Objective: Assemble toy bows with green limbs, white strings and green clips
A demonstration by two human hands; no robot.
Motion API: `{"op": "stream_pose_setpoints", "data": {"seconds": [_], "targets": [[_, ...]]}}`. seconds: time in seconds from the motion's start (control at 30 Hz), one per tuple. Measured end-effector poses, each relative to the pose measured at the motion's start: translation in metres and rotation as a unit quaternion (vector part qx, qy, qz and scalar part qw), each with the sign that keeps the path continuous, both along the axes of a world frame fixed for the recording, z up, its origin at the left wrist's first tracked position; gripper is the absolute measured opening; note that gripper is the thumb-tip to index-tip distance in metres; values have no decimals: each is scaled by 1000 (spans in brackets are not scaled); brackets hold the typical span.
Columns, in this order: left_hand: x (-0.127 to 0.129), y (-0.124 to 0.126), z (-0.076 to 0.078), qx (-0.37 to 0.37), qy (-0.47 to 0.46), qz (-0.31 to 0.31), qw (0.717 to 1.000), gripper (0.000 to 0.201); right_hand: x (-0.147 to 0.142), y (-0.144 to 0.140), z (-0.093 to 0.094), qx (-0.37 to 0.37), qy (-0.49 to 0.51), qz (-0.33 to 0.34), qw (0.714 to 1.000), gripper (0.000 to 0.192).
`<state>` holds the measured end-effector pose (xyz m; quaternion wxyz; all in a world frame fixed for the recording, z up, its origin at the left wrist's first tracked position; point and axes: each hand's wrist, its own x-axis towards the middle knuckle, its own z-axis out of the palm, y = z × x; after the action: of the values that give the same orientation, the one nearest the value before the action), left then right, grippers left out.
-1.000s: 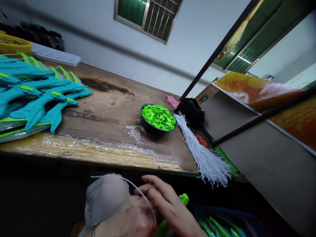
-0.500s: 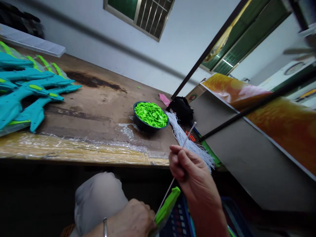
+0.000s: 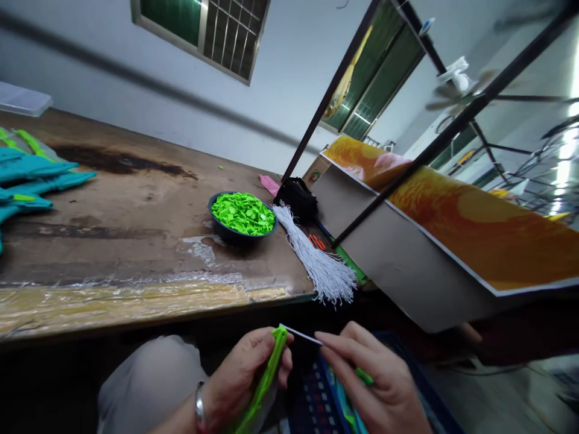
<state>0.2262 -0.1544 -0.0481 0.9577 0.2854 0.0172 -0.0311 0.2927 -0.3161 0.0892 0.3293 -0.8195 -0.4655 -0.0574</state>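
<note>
My left hand (image 3: 239, 371), with a bracelet at its wrist, is closed around a long bright green plastic piece (image 3: 266, 377) just in front of the table edge. The piece's tip points up and its lower end runs out of view. From that tip a short stretch of white cord (image 3: 299, 334) leads right to my right hand (image 3: 373, 377), whose thumb and fingers pinch it. How the cord meets the tip is too small to tell. A basket (image 3: 312, 398) with blue and green pieces stands below, partly behind my right hand.
On the brown table (image 3: 136, 205) stands a dark bowl (image 3: 239, 237) full of small green pieces. Right of it lie a bundle of white cords (image 3: 316, 259), orange-handled scissors (image 3: 316, 242) and a black bag (image 3: 296, 199). Teal pieces (image 3: 36, 175) are piled left. A large board (image 3: 393, 265) leans right.
My right hand has come down and right, and the cord now spans between the hands. My left hand has risen, bringing the green piece upright into view. The camera has turned right.
</note>
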Motion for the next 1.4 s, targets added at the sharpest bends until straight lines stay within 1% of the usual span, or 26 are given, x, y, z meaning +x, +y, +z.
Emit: {"op": "stream_pose_setpoints", "data": {"seconds": [0.07, 0.13, 0.23, 0.3, 0.47, 0.67, 0.97, 1.13, 1.4], "targets": [[1, -2, -3, 3, 10, 22, 1000, 40, -8, 4, -19, 4, -106, 10, 994, 22], [1, 1, -6, 7, 21, 39, 999, 41, -13, 6, -32, 0, -193, 10, 981, 23], [2, 4, -10, 14, 36, 54, 998, 39, -17, 9, -43, 20, -241, 6, 970, 26], [2, 4, -11, 18, 41, 60, 997, 39, -18, 13, -46, 37, -247, 1, 968, 25], [3, 1, -11, 24, 42, 59, 997, 38, -17, 27, -54, 52, -270, -24, 961, 10], [2, 1, -14, 43, 33, 59, 997, 37, -16, 31, -61, 25, -268, -31, 963, 9], [0, -2, -10, 47, 20, 70, 996, 34, -19, 33, -59, 19, -282, -30, 959, 7], [-1, -2, -10, 53, 17, 71, 996, 34, -19, 33, -59, 17, -289, -40, 956, 7], [-1, -1, -9, 55, 18, 76, 995, 34, -20, 34, -57, -8, -295, -33, 955, 8]]}}
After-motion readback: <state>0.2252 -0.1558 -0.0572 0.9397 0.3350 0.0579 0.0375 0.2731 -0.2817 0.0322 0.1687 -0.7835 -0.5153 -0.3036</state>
